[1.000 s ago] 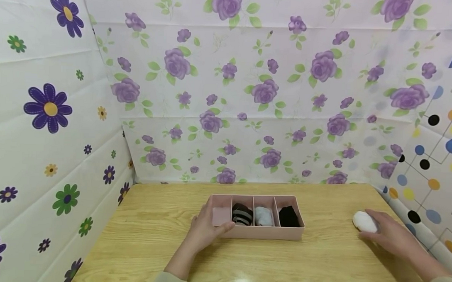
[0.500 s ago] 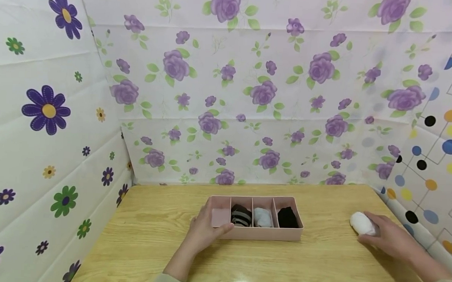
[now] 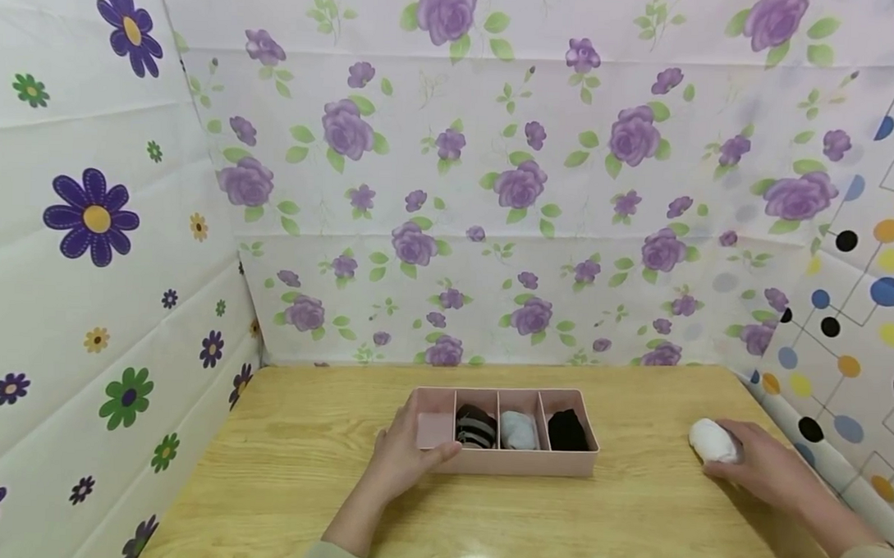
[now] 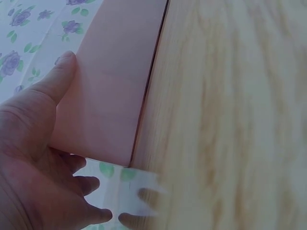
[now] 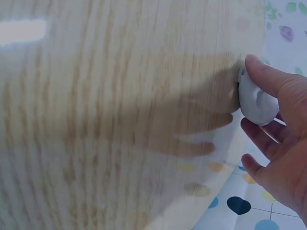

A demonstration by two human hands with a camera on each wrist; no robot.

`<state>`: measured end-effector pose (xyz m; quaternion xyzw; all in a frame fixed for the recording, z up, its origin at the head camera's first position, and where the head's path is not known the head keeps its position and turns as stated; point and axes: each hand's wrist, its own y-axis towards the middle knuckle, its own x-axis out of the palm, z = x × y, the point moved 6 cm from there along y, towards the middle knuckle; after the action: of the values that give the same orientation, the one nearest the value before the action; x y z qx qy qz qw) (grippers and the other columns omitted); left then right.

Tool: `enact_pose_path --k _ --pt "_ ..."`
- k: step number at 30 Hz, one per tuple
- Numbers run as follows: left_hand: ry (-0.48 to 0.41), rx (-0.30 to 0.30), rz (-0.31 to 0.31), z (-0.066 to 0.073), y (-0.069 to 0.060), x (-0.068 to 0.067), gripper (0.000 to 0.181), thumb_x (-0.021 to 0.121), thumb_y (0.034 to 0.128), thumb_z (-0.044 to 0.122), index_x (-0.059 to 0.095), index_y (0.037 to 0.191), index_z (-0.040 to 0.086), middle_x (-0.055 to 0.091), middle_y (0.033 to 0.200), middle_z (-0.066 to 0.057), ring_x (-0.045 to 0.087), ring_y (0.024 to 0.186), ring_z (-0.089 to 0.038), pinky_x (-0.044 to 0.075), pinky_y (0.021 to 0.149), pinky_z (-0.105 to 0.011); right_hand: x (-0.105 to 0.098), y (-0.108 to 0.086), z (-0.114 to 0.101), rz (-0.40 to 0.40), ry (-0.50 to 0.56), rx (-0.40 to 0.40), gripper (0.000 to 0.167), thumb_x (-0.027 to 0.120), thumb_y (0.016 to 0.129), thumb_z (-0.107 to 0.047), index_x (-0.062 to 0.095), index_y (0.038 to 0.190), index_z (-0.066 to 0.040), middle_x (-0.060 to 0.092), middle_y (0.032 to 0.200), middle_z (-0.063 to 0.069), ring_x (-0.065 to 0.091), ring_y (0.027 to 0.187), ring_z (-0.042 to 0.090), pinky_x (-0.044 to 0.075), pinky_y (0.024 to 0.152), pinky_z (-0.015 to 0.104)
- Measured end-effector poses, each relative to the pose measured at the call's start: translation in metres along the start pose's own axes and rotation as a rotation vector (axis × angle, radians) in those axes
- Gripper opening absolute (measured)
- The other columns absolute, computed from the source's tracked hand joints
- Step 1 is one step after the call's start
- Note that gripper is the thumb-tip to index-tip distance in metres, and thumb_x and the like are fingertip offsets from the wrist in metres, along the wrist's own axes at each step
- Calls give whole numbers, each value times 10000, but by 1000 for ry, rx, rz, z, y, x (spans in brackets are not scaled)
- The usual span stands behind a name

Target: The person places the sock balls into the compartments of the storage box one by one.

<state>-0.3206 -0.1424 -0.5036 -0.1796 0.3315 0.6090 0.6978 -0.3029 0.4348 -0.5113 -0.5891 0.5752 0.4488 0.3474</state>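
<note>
A pink divided storage box (image 3: 514, 461) sits on the table in the head view. Its leftmost compartment holds nothing. To the right, one per compartment, lie rolled socks: a black-and-grey striped pair (image 3: 476, 428), a light grey pair (image 3: 519, 430) and a black pair (image 3: 568, 431). My left hand (image 3: 406, 452) grips the box's left end, thumb over the front rim; the left wrist view shows the thumb (image 4: 60, 76) against the pink wall. Far right, my right hand (image 3: 762, 464) holds a rolled white sock (image 3: 711, 442) between thumb and fingers, at or just above the tabletop.
The wooden table (image 3: 631, 523) has a glossy top that reflects light and the hands. A purple-rose sheet (image 3: 450, 189) hangs behind it. A flower-print sheet (image 3: 47, 298) stands at the left, a dotted sheet (image 3: 852, 334) at the right.
My right hand has moved slightly left with the white sock in its grip. My left hand keeps its hold on the box, and the view has shifted a little.
</note>
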Motion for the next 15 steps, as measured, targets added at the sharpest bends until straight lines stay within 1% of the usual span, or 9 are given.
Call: enact_pose_path --k 3,8,15 --pt "-19 0 -2 0 1 1 1240 862 938 564 122 1758 -1 296 1749 -306 361 1572 -528 129 1221 -846 -1 0 -1 14 -9 4 972 917 893 -513 545 1463 181 604 1324 456 629 1151 629 570 841 692" --pt "-46 0 -5 0 1 1 1236 865 945 544 110 1760 4 277 1756 -310 358 1573 -531 122 1230 -835 -4 0 -3 40 -15 18 950 902 901 -535 567 1470 148 625 1324 430 662 1119 595 574 802 677" --pt "-63 14 -26 -1 -1 -2 1239 862 951 537 97 1756 -11 229 1774 -303 353 1570 -542 105 1241 -823 -10 -1 -13 84 7 -1 904 907 905 -524 602 1458 122 648 1311 400 677 1104 570 578 793 666"
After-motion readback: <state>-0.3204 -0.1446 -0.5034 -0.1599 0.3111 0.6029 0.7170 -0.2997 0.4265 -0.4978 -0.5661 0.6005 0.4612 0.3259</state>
